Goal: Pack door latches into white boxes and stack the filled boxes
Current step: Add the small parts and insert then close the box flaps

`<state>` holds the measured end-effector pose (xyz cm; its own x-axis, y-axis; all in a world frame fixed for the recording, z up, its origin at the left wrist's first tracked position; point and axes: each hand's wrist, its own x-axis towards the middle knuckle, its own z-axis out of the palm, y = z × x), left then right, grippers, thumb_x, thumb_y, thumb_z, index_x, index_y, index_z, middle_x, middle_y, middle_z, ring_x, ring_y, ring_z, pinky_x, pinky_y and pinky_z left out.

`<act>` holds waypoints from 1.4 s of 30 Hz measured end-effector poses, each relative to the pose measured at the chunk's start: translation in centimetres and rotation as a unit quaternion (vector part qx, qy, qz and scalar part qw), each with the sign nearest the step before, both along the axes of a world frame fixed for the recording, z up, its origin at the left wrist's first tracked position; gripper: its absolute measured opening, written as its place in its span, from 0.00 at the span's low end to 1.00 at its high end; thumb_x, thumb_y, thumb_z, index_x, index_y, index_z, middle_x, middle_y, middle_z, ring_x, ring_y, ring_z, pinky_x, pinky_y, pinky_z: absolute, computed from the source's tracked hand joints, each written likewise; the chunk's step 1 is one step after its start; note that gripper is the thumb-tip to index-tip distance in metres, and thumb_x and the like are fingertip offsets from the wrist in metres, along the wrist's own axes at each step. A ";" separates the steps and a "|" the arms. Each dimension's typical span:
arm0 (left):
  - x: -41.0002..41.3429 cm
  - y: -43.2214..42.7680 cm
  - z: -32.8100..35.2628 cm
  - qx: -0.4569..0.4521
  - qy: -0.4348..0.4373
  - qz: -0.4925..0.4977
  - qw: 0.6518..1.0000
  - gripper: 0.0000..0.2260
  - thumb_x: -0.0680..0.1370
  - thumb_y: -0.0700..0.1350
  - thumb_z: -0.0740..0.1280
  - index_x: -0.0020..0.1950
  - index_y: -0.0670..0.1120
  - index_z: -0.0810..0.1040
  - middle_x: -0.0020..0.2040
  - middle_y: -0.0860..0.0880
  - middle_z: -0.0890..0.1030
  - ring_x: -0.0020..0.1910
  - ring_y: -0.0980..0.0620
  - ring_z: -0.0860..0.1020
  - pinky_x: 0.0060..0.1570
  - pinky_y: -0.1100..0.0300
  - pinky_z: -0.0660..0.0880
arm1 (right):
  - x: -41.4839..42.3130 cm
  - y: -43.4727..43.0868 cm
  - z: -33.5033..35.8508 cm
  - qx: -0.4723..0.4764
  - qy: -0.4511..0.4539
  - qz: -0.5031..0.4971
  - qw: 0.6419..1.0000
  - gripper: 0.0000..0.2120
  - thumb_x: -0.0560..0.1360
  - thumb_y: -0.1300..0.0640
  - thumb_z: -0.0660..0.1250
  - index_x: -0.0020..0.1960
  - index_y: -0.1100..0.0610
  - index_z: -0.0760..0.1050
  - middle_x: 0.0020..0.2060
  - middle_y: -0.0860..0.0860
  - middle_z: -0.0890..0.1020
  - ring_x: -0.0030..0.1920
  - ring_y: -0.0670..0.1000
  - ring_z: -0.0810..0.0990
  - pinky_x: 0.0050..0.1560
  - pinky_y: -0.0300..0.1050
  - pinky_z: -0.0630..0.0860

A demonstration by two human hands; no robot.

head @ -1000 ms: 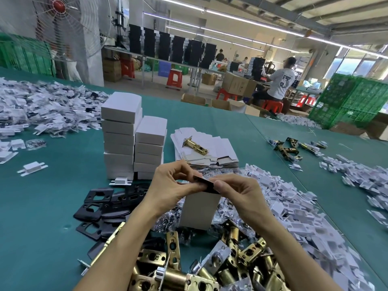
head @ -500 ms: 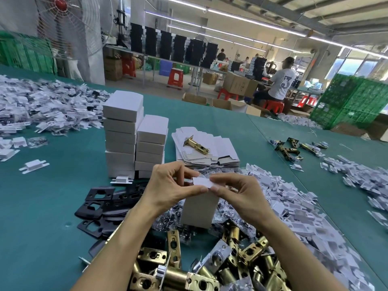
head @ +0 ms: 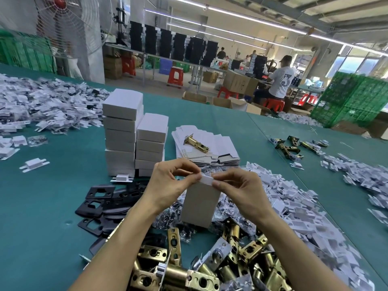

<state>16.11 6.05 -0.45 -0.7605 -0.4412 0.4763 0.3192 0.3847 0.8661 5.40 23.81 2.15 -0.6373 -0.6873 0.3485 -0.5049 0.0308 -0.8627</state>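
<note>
A white box (head: 199,204) stands upright above the parts in front of me. My left hand (head: 170,185) and my right hand (head: 237,190) both pinch its top flap, which lies folded down over the opening. Brass door latches (head: 210,267) lie heaped at the near edge. Two stacks of closed white boxes (head: 134,133) stand behind my hands on the green table (head: 42,206). A single brass latch (head: 196,142) rests on a pile of flat unfolded boxes (head: 222,148).
Black strike plates (head: 100,204) lie left of my hands. White plastic inserts (head: 304,217) spread to the right, with more at far left (head: 42,106) and far right. Small screw bags (head: 168,215) sit under the box. Loose latches (head: 291,145) lie further right. A seated person (head: 279,80) works beyond the table.
A dark piece that my fingers held at the box's open top has gone inside. The white top flap has since been folded down over the opening.
</note>
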 end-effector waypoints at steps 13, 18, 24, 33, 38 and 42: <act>0.2 -0.2 0.1 0.014 -0.015 -0.003 1.000 0.05 0.74 0.40 0.75 0.47 0.49 0.85 0.45 0.54 0.86 0.46 0.55 0.84 0.42 0.60 0.82 | -0.1 0.2 0.4 0.057 0.058 0.009 0.997 0.11 0.74 0.63 0.73 0.47 0.46 0.83 0.45 0.43 0.86 0.47 0.44 0.85 0.50 0.39 0.81; 0.7 -1.0 0.4 0.051 -0.052 -0.064 0.995 0.06 0.72 0.38 0.77 0.47 0.45 0.86 0.47 0.50 0.87 0.48 0.51 0.85 0.42 0.63 0.80 | -0.2 0.7 1.2 0.101 0.057 0.034 0.993 0.09 0.73 0.63 0.74 0.47 0.49 0.83 0.49 0.45 0.86 0.49 0.46 0.85 0.53 0.43 0.82; 0.7 -1.0 0.6 -0.015 -0.066 -0.082 0.994 0.08 0.72 0.37 0.77 0.49 0.46 0.86 0.48 0.53 0.87 0.51 0.56 0.84 0.54 0.62 0.80 | 0.4 0.9 0.9 0.128 0.119 -0.004 0.985 0.05 0.75 0.60 0.73 0.45 0.50 0.81 0.44 0.45 0.85 0.44 0.42 0.85 0.46 0.45 0.84; 0.7 -0.3 0.6 -0.058 -0.111 -0.073 0.989 0.21 0.69 0.46 0.81 0.59 0.55 0.80 0.52 0.54 0.84 0.51 0.59 0.83 0.51 0.63 0.81 | 1.3 -0.5 1.2 0.127 0.255 -0.062 0.957 0.05 0.74 0.50 0.73 0.45 0.51 0.81 0.39 0.43 0.84 0.40 0.40 0.82 0.42 0.44 0.82; 0.3 1.1 0.3 -0.102 -0.196 -0.059 0.973 0.28 0.66 0.52 0.81 0.63 0.61 0.76 0.51 0.54 0.84 0.48 0.58 0.83 0.48 0.53 0.82 | 1.6 -0.7 1.0 0.133 0.248 -0.090 0.955 0.05 0.75 0.52 0.74 0.44 0.52 0.81 0.40 0.46 0.85 0.42 0.46 0.84 0.42 0.51 0.81; 0.4 0.9 0.2 -0.102 -0.213 -0.065 0.970 0.33 0.66 0.50 0.82 0.68 0.60 0.74 0.53 0.53 0.84 0.49 0.57 0.83 0.50 0.52 0.82 | 2.1 -1.2 1.3 0.165 0.285 -0.130 0.935 0.06 0.75 0.49 0.72 0.43 0.52 0.81 0.39 0.48 0.85 0.42 0.51 0.84 0.40 0.51 0.80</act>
<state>16.50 6.92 -0.21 -0.9502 -0.2579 0.1749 0.0074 0.5424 0.8401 7.47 22.59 3.50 -0.5724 -0.6652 0.4795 -0.8189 0.4327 -0.3772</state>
